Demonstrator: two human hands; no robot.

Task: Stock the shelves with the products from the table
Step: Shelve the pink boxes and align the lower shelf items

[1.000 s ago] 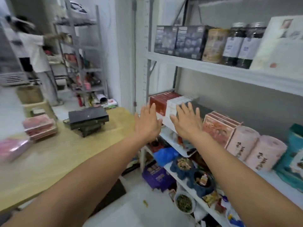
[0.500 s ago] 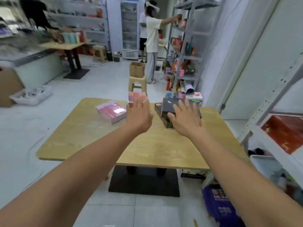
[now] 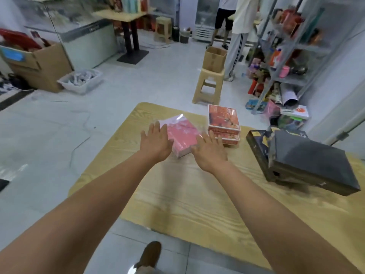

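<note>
Three lots of boxes wait on the wooden table (image 3: 177, 194), and the pink box (image 3: 182, 135) is the one I mean to take. It lies flat toward the table's far left side, turned at a slant, its long axis running from its far left corner toward its near right one. My left hand (image 3: 156, 143) is spread flat, fingers loose, at the box's left long edge and holding nothing; whether it touches the wrapping I cannot tell. My right hand (image 3: 210, 150) is just as loose and empty, hovering off the box's near right corner, a little nearer to me than the left. So the box lies straight ahead between my palms, and I judge the left hand is the closer to a grip; the right must slide forward along the other long edge before I can squeeze and lift.

Just right of the pink box sits a short stack of red boxes (image 3: 224, 120), close to my right fingertips, so I should take care not to nudge it. Further right of the pink box, well apart, lies a heap of dark boxes (image 3: 304, 161). Beyond the pink box, on the floor, stands a stool (image 3: 209, 86) carrying a carton.
</note>
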